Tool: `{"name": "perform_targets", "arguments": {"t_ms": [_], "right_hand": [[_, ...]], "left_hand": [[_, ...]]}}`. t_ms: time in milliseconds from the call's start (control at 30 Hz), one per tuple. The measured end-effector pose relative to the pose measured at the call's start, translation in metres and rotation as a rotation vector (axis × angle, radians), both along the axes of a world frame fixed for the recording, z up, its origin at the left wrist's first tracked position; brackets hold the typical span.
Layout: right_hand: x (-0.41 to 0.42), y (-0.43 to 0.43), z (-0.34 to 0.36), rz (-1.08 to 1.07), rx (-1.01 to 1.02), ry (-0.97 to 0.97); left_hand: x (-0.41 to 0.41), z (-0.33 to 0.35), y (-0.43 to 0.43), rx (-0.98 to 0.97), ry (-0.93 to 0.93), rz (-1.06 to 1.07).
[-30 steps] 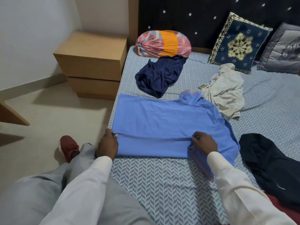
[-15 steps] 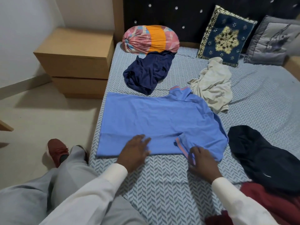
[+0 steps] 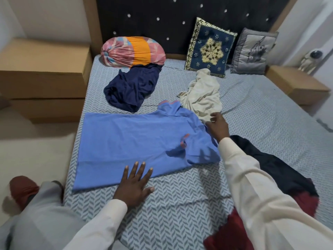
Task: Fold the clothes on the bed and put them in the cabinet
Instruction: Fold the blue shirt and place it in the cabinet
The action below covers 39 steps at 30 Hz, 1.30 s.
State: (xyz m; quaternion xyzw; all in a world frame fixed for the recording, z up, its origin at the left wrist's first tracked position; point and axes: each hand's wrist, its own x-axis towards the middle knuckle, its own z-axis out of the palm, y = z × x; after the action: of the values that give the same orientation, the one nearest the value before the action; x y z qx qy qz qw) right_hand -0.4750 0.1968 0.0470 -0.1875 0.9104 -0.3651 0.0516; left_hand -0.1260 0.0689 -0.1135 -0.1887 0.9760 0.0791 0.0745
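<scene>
Shirt (image 3: 126, 141) now has its near sleeve folded in; my left hand (image 3: 135, 184) presses flat, my right hand (image 3: 218, 127), loose-fingered, has moved to the far side.

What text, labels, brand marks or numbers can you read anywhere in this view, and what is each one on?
No readable text anywhere in this view.
blue shirt: no print or tag shows, only orange trim.
grey cushion: a dark drawing, blurred; no letters can be made out.
navy cushion: an embroidered flower pattern, not writing.
</scene>
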Motion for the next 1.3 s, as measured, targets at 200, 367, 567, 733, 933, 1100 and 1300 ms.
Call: {"name": "perform_targets", "arguments": {"t_ms": [200,367,567,733,933,1100,1300], "right_hand": [[-0.004,0.069,-0.073,0.002,0.292,-0.398],[0.020,0.094,-0.085,-0.061,0.249,-0.271],[0.039,0.073,-0.076,-0.145,0.381,-0.061],[0.094,0.012,-0.090,0.106,0.216,-0.257],[0.109,-0.033,-0.101,0.209,0.140,-0.265],[0.115,-0.032,-0.110,0.346,0.299,0.014],[0.127,-0.010,-0.128,0.480,0.208,0.145]], "left_hand": [[-0.001,0.000,-0.001,0.041,-0.002,0.017],[0.000,0.006,0.000,0.064,-0.030,0.011],[0.001,0.009,0.001,0.055,-0.037,0.012],[0.005,0.008,0.000,0.037,-0.018,0.079],[0.019,0.007,-0.010,0.045,-0.030,0.218],[0.016,0.007,-0.013,0.099,-0.012,0.312],[0.023,0.014,-0.023,0.047,0.073,0.537]]}}
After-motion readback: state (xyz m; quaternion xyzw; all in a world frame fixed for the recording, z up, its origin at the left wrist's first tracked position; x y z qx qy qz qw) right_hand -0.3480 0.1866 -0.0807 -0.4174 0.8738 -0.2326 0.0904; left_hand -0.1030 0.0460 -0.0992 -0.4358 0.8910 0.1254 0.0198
